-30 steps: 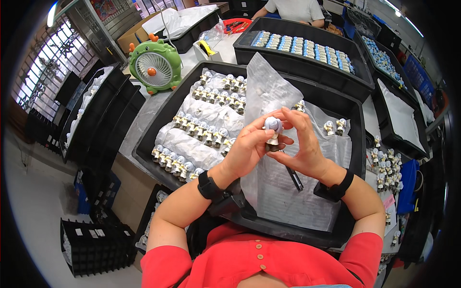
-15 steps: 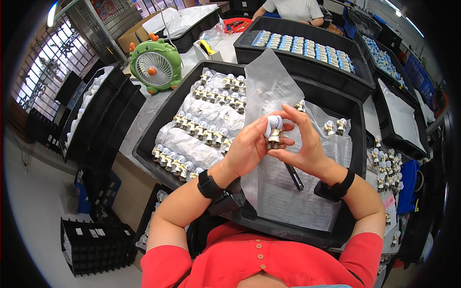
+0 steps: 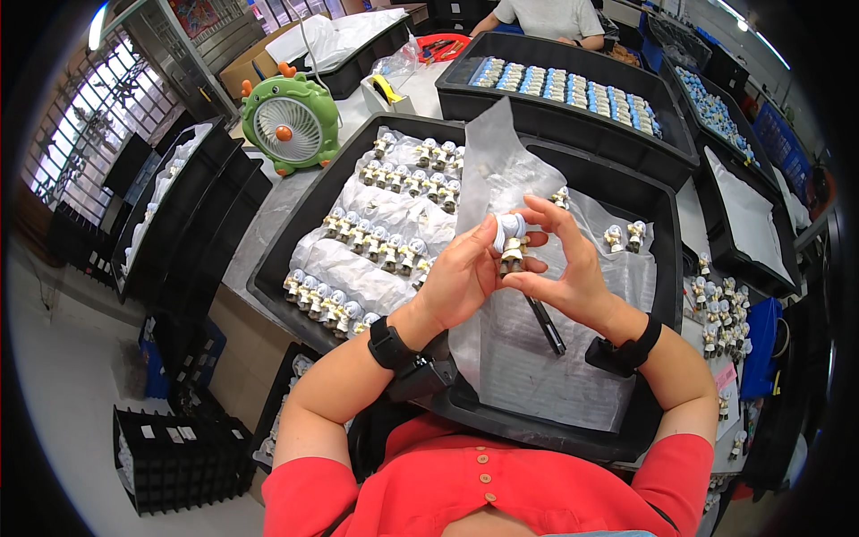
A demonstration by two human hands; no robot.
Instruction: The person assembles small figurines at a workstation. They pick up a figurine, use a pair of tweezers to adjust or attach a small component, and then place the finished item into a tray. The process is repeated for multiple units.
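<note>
Bench (image 3: 279, 199): figurine (image 3: 511, 238) held above black tray (image 3: 608, 186)

Similar figurines (image 3: 386, 248) line its left side; a far tray (image 3: 573, 139) holds blue-and-white figures (image 3: 574, 90). At right, pale sheeting (image 3: 537, 380) lies exposed around a black pen-like tool (image 3: 546, 325), toward the near edge. The left grip (image 3: 458, 279) is closed on the upright, pale-haired, cream-bodied figurine; whether the right hand (image 3: 574, 285), arched beside it, grips, I cannot tell.

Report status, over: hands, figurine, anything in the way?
Left hand gripping pale-haired figurine over black tray. Right hand curled close, contact unclear. Pen-like dark tool on translucent sheet below, not blocking the figurine.
</note>
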